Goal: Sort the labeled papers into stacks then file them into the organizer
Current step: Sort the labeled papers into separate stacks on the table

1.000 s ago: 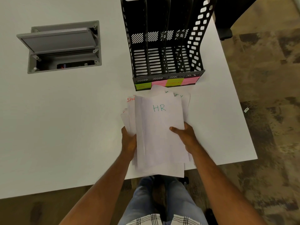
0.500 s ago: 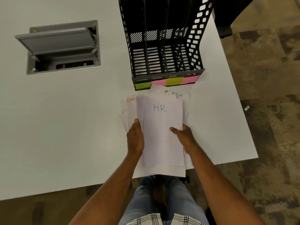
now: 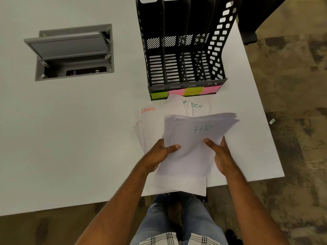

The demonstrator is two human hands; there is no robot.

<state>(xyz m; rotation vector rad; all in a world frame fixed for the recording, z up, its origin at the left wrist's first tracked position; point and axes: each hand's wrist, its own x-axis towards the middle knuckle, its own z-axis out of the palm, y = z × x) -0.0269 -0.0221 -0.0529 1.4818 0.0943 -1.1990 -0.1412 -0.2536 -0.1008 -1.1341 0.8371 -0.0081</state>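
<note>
A bundle of white sheets with "HR" written on top is lifted off the table and tilted, its far edge fanned. My left hand grips its left side, thumb on top. My right hand grips its right side, thumb on top. Under it more sheets lie on the white table, one marked "SPORTS" at the left and one marked "ADMIN" behind. The black slotted organizer stands just beyond, with green, pink and yellow sticky labels along its front lip. Its slots hold no paper.
A grey floor-box style hatch is set into the table at the back left, its lid propped open. The table's right edge runs close to my right hand, with patterned carpet beyond. My knees show below the near edge.
Both hands took hold of the HR bundle and raised it off the pile, tilting it; my left hand shifted from the pile's left edge onto the bundle.
</note>
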